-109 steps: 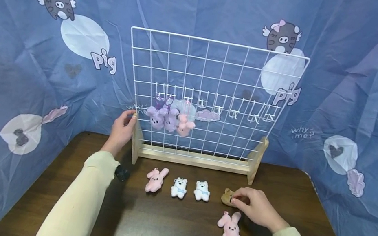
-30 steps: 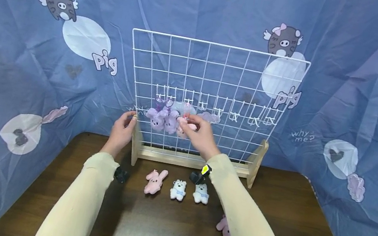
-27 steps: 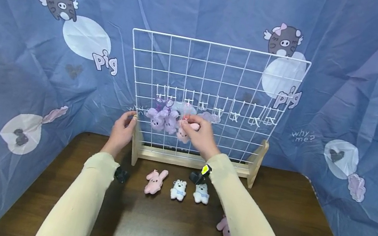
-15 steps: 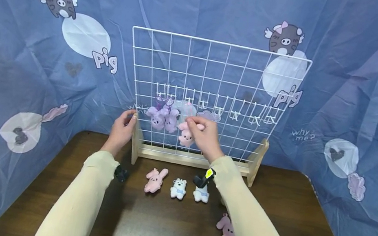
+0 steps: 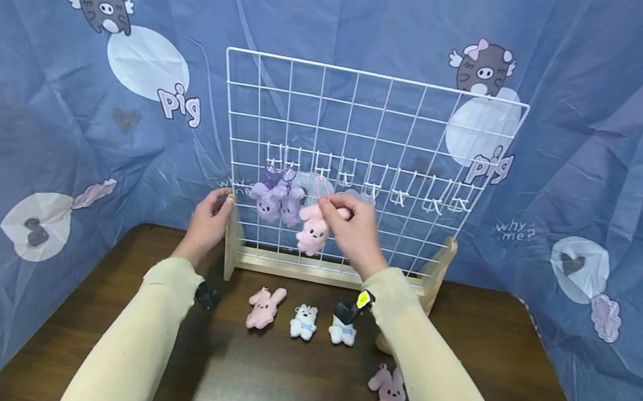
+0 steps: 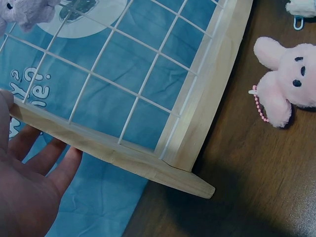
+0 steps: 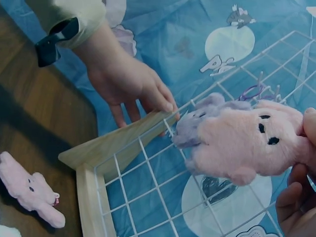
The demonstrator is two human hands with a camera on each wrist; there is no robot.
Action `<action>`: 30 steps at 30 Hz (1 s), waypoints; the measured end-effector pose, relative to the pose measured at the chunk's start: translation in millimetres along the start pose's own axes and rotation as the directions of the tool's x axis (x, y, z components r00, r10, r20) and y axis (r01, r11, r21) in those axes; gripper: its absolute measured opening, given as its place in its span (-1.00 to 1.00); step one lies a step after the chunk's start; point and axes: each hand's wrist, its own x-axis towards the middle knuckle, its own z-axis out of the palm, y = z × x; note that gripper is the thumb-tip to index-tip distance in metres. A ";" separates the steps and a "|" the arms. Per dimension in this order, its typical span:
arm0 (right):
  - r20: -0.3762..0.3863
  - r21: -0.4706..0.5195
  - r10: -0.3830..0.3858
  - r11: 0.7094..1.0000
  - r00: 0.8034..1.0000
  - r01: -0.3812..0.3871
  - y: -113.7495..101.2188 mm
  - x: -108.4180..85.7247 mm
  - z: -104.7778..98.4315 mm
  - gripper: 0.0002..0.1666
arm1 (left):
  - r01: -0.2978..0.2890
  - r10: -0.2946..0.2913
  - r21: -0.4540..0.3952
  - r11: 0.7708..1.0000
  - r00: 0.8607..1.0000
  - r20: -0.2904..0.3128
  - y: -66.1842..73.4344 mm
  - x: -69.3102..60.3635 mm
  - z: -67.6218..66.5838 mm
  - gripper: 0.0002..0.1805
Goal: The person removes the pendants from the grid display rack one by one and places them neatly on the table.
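Observation:
My right hand (image 5: 351, 226) pinches a pink bunny plush keychain (image 5: 312, 234) by its upper part, in front of a white wire grid rack (image 5: 399, 111). A pink strap runs from the bunny up toward a hook; whether it is still looped there I cannot tell. In the right wrist view the bunny (image 7: 247, 143) lies across the fingers' left side. My left hand (image 5: 207, 224) holds the rack's left wooden post (image 6: 113, 153), fingers behind it. Two purple plush keychains (image 5: 275, 202) hang on hooks left of the bunny.
On the brown table (image 5: 265, 395) lie another pink bunny (image 5: 263, 308), two white bears (image 5: 303, 322) and a second pink bunny (image 5: 391, 397) nearer me. A brown plush (image 5: 384, 343) is mostly behind my right sleeve. Several bare hooks (image 5: 399, 195) line the grid's right part.
My right hand has left the brown plush on the table and taken hold of the hanging pink bunny. It has drawn the bunny slightly down and outward. My left hand stays on the post.

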 end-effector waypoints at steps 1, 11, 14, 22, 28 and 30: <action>0.001 0.004 -0.002 1.000 1.000 0.002 -1.5 -0.4 -0.5 -0.77 | 0.000 0.000 -0.001 1.000 1.000 0.001 -0.1 0.0 0.1 -0.54; 0.039 -0.011 -0.026 1.000 0.999 0.026 -18.1 -10.5 -8.3 -0.78 | -0.006 0.006 0.003 1.000 1.000 -0.006 -0.2 -0.2 -0.6 -0.54; 0.059 -0.031 -0.022 0.999 0.998 0.024 -20.0 -17.0 -12.2 -0.76 | -0.007 0.007 0.004 1.000 1.000 -0.004 -0.4 0.0 -0.2 -0.54; 0.152 -0.055 -0.001 0.998 0.988 0.009 -10.7 -40.3 -24.8 -0.77 | -0.004 0.004 -0.003 1.000 1.000 -0.001 0.5 -0.3 0.0 -0.54; 0.187 -0.061 0.026 0.998 0.982 -0.014 -3.0 -56.7 -31.2 -0.79 | -0.005 0.005 -0.003 1.000 1.000 0.003 0.8 -0.5 -0.5 -0.53; 0.207 -0.079 0.028 0.997 0.978 -0.011 -0.5 -61.5 -33.8 -0.80 | -0.003 0.003 -0.004 1.000 1.000 0.004 0.7 -0.6 -0.5 -0.53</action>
